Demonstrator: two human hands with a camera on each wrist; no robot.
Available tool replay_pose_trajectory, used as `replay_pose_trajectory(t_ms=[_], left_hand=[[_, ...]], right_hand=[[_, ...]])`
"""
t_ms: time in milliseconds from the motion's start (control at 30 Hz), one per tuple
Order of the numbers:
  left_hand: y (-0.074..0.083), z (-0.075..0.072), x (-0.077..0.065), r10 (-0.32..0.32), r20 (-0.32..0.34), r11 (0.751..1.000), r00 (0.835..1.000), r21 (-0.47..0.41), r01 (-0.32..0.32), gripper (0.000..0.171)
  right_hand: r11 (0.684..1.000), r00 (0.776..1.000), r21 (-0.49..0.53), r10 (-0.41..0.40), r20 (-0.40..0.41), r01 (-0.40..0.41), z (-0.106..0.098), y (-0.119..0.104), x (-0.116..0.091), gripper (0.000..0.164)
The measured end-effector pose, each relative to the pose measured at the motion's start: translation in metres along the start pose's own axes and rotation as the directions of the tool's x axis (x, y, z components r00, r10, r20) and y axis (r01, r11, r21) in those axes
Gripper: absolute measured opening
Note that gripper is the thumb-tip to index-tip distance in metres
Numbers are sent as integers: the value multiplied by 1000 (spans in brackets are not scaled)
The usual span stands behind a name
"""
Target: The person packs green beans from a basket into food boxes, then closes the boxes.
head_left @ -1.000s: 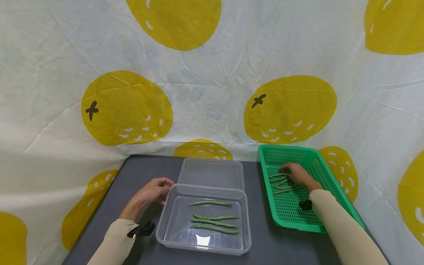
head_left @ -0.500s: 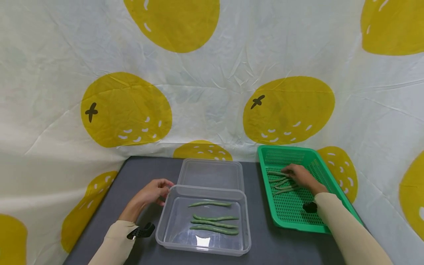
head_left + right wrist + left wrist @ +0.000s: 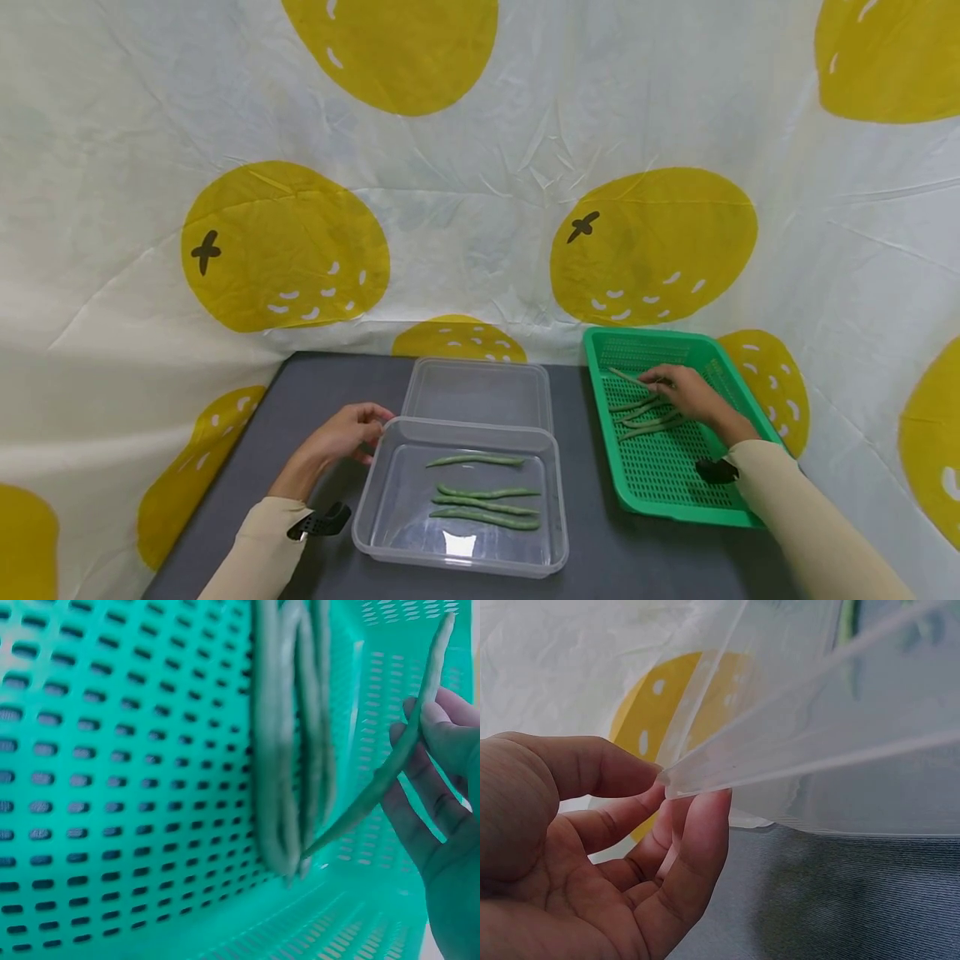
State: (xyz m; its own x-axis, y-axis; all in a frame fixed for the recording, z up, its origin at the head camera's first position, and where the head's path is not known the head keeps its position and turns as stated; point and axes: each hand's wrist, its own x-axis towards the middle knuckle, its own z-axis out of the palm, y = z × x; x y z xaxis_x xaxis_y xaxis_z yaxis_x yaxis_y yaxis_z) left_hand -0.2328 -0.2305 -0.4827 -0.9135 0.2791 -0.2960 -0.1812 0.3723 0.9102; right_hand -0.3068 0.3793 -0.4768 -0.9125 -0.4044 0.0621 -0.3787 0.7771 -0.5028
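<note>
In the head view my left hand (image 3: 347,433) is at the back left corner of a clear plastic container (image 3: 465,565). The left wrist view shows its thumb and fingers pinching the rim. Several green beans (image 3: 486,520) lie crosswise on the container's floor, spaced apart. Over a green perforated basket (image 3: 648,479), my right hand (image 3: 688,393) pinches one green bean (image 3: 386,776) between thumb and fingers. That bean slants, its lower end close to several other beans (image 3: 270,750) lying together in the basket.
A clear flat lid (image 3: 480,390) lies on the dark table (image 3: 337,379) behind the container. The basket stands to the right, with raised walls all round. A white cloth (image 3: 465,250) with yellow fruit prints hangs along the back and sides.
My right hand has taken hold of a bean in the basket and drawn it slightly up and right; the bean has tilted away from the others. My left hand has stayed at the container's corner.
</note>
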Motion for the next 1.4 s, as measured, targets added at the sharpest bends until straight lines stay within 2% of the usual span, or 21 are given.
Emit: replay_pose_trajectory(t_ms=[233,467,900,1400], left_hand=[[3,-1,0,1,-13,1000,1000,-3,-1,34],[5,-1,1,-1,-16,1000,1000,-19,0,36],[5,0,-1,3,-1,1000,1000,-11,-3,36],[3,-1,-1,4,6,1000,1000,-15,-4,36]], right_hand=[[999,1000,49,-3,1,3,-11,-18,5,28],[998,999,53,-33,-17,34,-15,-37,5,29],[991,994,82,-108,-5,108,-17,-69,-9,27],[977,989,175,-137,53,126,-17,-105,-18,26]])
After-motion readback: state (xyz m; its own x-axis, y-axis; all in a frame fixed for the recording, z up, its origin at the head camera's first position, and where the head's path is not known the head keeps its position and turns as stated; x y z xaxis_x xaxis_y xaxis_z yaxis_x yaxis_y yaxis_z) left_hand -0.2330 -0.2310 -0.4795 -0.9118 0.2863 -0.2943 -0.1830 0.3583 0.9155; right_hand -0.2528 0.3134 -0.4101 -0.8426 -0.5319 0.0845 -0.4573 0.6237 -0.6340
